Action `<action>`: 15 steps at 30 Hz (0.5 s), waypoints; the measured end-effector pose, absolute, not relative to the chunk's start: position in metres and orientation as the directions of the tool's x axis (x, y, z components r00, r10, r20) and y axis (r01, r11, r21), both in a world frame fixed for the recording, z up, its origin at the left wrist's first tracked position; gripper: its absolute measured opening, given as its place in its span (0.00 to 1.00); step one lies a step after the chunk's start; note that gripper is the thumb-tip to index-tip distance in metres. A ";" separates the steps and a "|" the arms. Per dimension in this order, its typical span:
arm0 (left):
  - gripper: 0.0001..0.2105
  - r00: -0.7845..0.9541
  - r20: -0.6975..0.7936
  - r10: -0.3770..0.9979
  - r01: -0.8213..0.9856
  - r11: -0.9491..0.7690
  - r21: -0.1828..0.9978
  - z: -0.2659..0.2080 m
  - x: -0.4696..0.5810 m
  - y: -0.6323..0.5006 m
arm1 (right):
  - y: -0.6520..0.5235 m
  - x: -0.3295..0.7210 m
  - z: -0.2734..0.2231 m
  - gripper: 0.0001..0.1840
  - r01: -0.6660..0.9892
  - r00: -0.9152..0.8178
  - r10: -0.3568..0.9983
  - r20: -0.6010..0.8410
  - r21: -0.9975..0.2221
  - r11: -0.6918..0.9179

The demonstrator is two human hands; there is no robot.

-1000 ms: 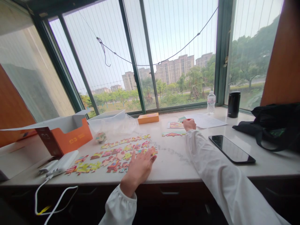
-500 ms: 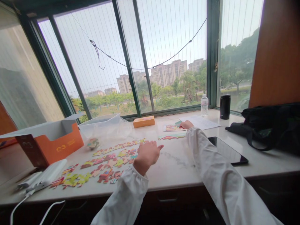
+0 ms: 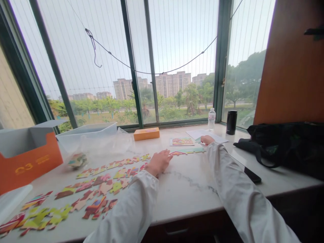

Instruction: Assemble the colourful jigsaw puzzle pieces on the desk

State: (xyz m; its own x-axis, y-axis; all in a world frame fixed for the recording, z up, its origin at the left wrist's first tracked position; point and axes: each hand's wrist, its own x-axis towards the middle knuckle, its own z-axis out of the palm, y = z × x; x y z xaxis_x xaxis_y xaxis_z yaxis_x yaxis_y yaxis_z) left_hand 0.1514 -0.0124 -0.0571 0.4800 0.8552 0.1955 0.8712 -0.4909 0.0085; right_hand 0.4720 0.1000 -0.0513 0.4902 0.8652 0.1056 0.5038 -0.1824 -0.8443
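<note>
Now the left hand (image 3: 159,162), grip unclear, has reached the jigsaw strip (image 3: 190,151); opposite, the right hand (image 3: 208,139) pinches a green piece (image 3: 198,139).

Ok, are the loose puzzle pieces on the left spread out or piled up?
Spread out: the puzzle pieces lie in rough rows across the white tabletop, beside the left hand and sleeve.

Pale, diffuse daylight through windows (image 3: 182,37); tabletop (image 3: 187,195) bright with faint sheen, drawer front (image 3: 199,227) dark; wide-angle stretching at edges, puzzle pieces (image 3: 37,217) slightly blurred lower left.
</note>
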 end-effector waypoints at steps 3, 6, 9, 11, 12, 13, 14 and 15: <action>0.23 0.505 0.159 0.848 0.857 -0.514 0.019 -0.056 0.150 -0.008 | 0.094 0.459 -0.049 0.07 0.412 0.430 0.894 -0.130 -0.852 -0.322; 0.23 0.489 0.119 0.864 0.864 -0.499 0.070 -0.056 0.149 -0.006 | 0.088 0.446 -0.046 0.08 0.364 0.332 0.914 -0.235 -0.861 -0.354; 0.23 0.458 0.117 0.881 0.872 -0.471 0.133 -0.057 0.147 -0.005 | 0.081 0.442 -0.040 0.07 0.371 0.263 0.924 -0.277 -0.855 -0.362; 0.23 0.448 0.126 0.885 0.874 -0.463 0.145 -0.059 0.146 -0.004 | 0.076 0.445 -0.036 0.07 0.397 0.226 0.927 -0.298 -0.841 -0.367; 0.23 0.442 0.129 0.887 0.877 -0.458 0.146 -0.059 0.146 -0.004 | 0.073 0.447 -0.034 0.06 0.414 0.207 0.928 -0.308 -0.832 -0.369; 0.23 0.438 0.131 0.890 0.879 -0.454 0.147 -0.060 0.147 -0.004 | 0.071 0.449 -0.033 0.06 0.430 0.189 0.929 -0.319 -0.823 -0.370; 0.23 0.434 0.134 0.891 0.880 -0.451 0.147 -0.060 0.147 -0.004 | 0.069 0.451 -0.032 0.06 0.447 0.174 0.928 -0.329 -0.813 -0.372; 0.23 0.433 0.136 0.891 0.881 -0.450 0.146 -0.060 0.148 -0.004 | 0.067 0.453 -0.032 0.08 0.465 0.164 0.928 -0.336 -0.803 -0.373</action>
State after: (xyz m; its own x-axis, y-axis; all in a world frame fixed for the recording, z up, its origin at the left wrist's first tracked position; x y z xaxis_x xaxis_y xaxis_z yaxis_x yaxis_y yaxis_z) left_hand 0.1478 -0.0043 -0.0599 0.4327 0.8912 0.1359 0.8810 -0.4500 0.1462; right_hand 0.4526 0.0674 -0.0317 0.1639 0.9275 -0.3359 0.4648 -0.3729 -0.8030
